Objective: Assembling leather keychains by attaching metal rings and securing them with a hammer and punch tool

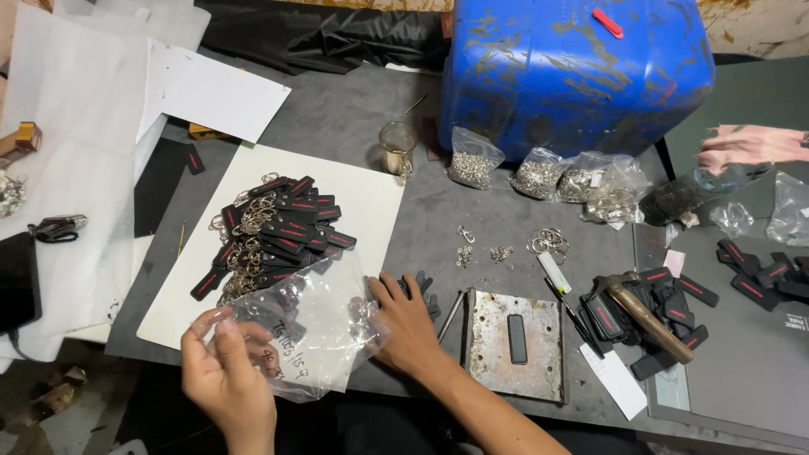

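Clear plastic bag (308, 333) sits between both hands at the near table edge, its far part lying over the white board (371, 211) and the front of the keychain pile (274, 232). Left hand (226, 371) pinches the bag's near-left corner, thumb and fingertips closed on the film. Right hand (409, 324) lies flat on the bag's right edge, fingers spread and pressing it to the grey table (421, 211); fingertips touch a few loose black tags (424, 286) just beyond.

Edges and room: the bag's near edge hangs at the table's front lip, by the left wrist. Rusty metal plate (516, 341) with 1 black tag on it is just right of the right hand, a thin metal rod (451, 316) between them. Open grey surface lies beyond the right hand toward the small glass cup (398, 147) and the scattered rings (548, 243). Hammer (645, 312) rests on a second heap of black tags, well right. Blue drum (573, 76) and little bags of metal parts (539, 173) close the far side.

Bag look: transparent, crumpled, glossy, dark handwriting near its lower edge; black tags show through it, but whether they are inside or underneath is unclear.
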